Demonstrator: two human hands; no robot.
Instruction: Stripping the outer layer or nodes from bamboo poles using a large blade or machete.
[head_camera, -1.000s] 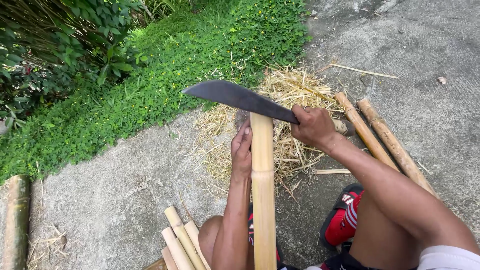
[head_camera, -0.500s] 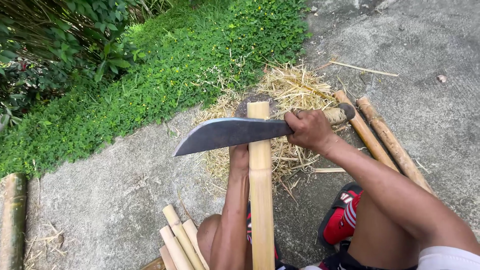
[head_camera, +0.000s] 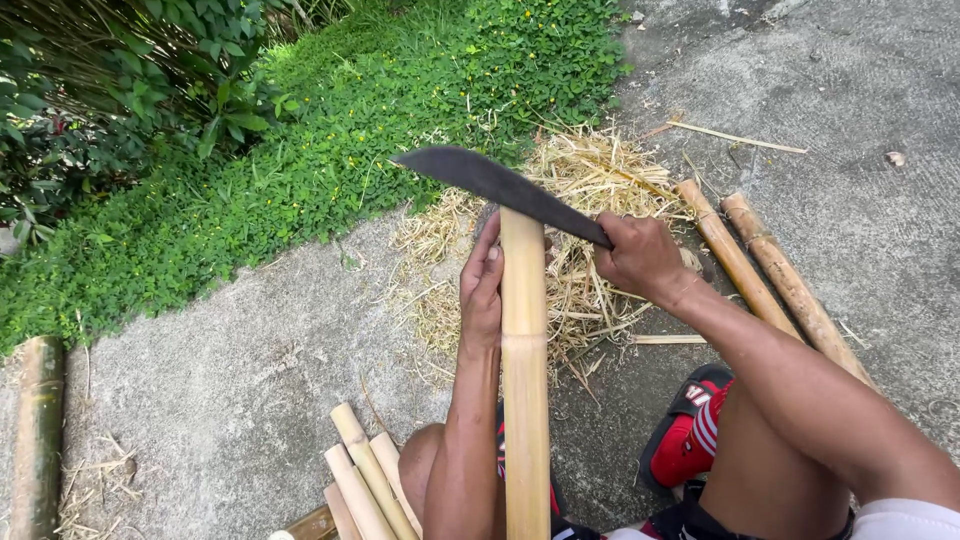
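Resting a dark blade (head_camera: 500, 185) seemingly atop the hand-steadied bamboo pole (head_camera: 524, 380).

An upright bamboo pole (head_camera: 524, 380) stands centre, left hand (head_camera: 483, 285) on its left side, right hand (head_camera: 640, 258) to its right holding a blade (head_camera: 500, 185) across its top, straw (head_camera: 590, 200) behind.
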